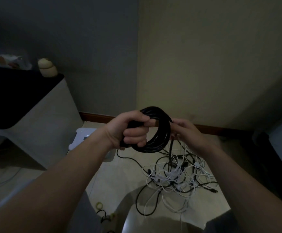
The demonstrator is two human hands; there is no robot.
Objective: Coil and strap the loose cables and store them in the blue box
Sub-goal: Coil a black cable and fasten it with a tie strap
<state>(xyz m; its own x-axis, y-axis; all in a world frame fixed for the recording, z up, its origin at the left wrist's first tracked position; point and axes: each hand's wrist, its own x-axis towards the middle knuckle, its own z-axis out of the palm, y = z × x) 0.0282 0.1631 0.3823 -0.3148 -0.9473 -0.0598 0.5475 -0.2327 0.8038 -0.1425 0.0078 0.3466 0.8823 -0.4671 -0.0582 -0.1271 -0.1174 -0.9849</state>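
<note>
Hands are raised above the floor (120, 174) in a dim room corner, both on a coil of black cable (162, 137) held upright between them. The left hand (133, 130) grips the coil's left side, its fingers (136, 137) curled through the ring and its thumb closed over the top of the bundle. The right hand (185, 132) is at the coil's right edge, its fingers bent in against the strands; exactly which strand they pinch is hard to make out in the low light. A single black strand drops from the coil's lower right down to a tangle of loose cables (173, 177), black and white, lying on the floor below the hands. Another thin black length trails from the coil's lower left across the tiles into that tangle.

To the left stands a pale cabinet (41, 118) with a dark top, a small rounded figurine (46, 68) on its back corner. A white flat object (81, 137) lies on the floor beside the cabinet. Small rolls of tape (99, 205) sit on the floor near the bottom edge.
</note>
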